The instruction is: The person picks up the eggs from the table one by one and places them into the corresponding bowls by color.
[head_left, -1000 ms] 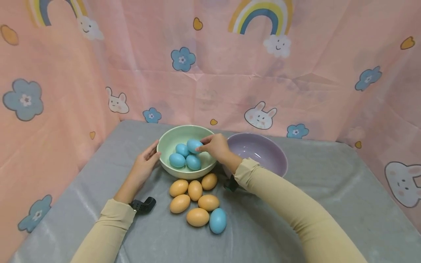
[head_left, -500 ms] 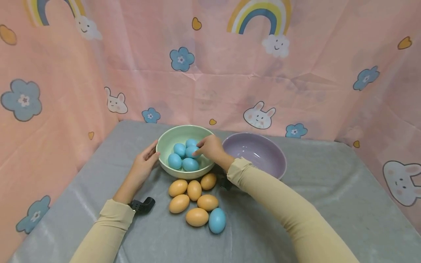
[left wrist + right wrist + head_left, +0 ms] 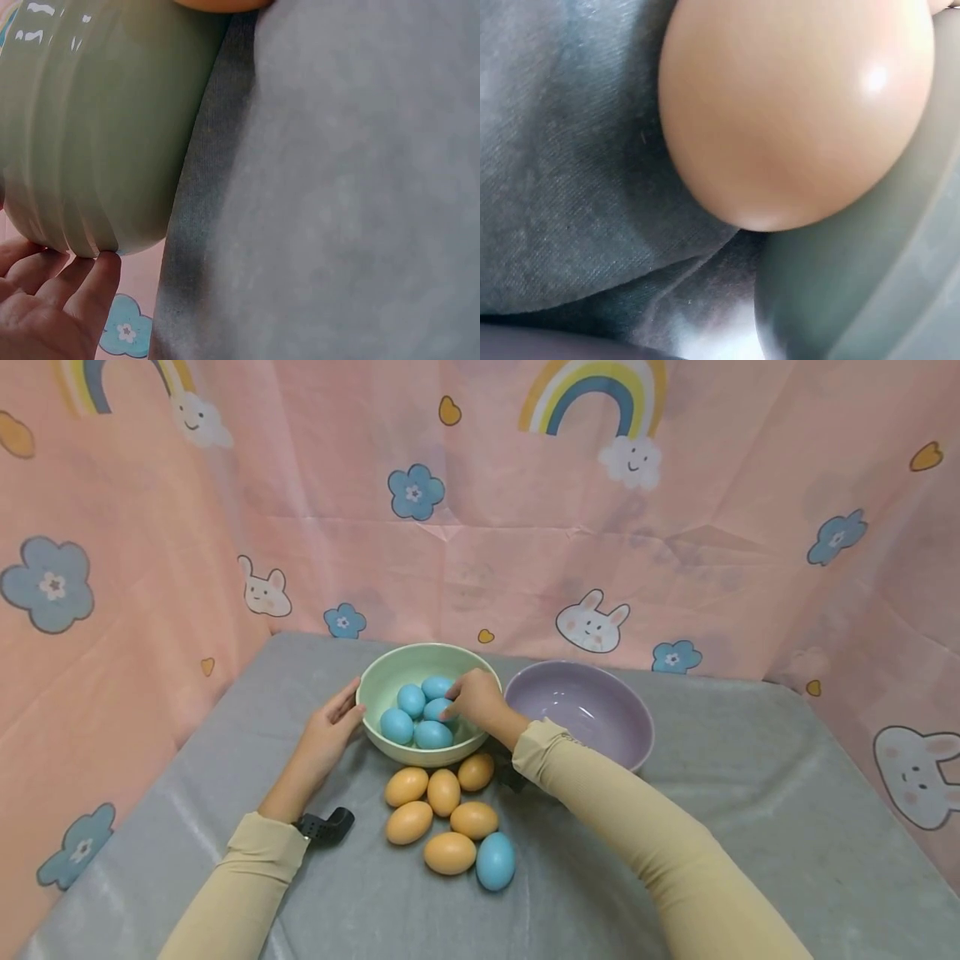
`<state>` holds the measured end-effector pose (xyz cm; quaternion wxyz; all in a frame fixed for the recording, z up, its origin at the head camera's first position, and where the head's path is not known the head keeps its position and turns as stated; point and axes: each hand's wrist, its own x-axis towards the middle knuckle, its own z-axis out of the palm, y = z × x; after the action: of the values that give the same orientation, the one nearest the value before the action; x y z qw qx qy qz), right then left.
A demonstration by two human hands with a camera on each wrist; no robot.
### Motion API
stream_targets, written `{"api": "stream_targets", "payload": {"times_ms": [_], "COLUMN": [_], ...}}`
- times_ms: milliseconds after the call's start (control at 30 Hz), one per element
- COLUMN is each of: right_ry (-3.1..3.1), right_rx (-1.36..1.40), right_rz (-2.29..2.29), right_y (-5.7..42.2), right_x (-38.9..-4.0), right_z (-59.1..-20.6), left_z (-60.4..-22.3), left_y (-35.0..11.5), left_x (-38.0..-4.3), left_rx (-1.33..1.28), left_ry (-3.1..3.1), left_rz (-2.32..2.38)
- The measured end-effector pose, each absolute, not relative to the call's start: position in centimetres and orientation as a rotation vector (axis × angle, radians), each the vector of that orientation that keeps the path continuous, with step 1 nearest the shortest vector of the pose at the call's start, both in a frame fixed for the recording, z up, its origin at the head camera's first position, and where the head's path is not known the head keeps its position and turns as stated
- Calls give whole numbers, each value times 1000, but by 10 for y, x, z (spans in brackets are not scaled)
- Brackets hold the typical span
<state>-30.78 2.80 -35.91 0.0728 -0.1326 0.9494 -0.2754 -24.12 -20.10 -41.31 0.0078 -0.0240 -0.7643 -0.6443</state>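
Note:
My right hand [image 3: 480,702] reaches over the near right part of the pale green bowl [image 3: 422,757]. Its thumb and fingertips pinch the right end of a blue egg [image 3: 435,710], low among several other blue eggs [image 3: 397,727] in the bowl. My left hand [image 3: 328,739] rests against the bowl's left side, thumb close to the rim. In the left wrist view, fairly straight fingers [image 3: 94,289] touch the outer wall of the green bowl [image 3: 112,135]. The right wrist view has an orange egg [image 3: 795,105] large beside the green wall; the right fingers are mostly hidden there.
Several orange eggs [image 3: 408,823] lie in a cluster in front of the green bowl. One blue egg [image 3: 496,862] sits at that cluster's near right. Right of the green bowl stands a purple bowl [image 3: 637,727], partly behind the right forearm. Pink patterned cloth [image 3: 480,543] surrounds the grey-covered table [image 3: 750,793].
My right hand has lowered the blue egg into the bowl, moving slightly left and down. The blue eggs inside have shifted a little. My left hand has stayed at the bowl's side.

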Motion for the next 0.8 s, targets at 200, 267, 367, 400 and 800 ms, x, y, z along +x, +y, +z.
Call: {"api": "stream_targets", "payload": {"times_ms": [200, 267, 367, 400, 800], "right_ry": [2840, 2812, 2739, 2714, 2529], "right_rx": [-397, -384, -355, -347, -329], "right_rz": [-871, -967, -1157, -1210, -1498], "right_y": [29, 31, 35, 37, 72], "right_x": [-309, -308, -305, -303, -252], "right_z": [-360, -360, -359, -358, -340], "left_z": [-413, -413, -413, -413, -413], "left_y": [-201, -201, -201, -201, -201], "left_x": [-242, -242, -242, -241, -242], "left_rx": [-62, -61, -58, -61, -60], "left_ry": [-2403, -2401, -2399, -2398, -2393], "left_rz": [-1987, -1989, -1993, -1998, -1997]}}
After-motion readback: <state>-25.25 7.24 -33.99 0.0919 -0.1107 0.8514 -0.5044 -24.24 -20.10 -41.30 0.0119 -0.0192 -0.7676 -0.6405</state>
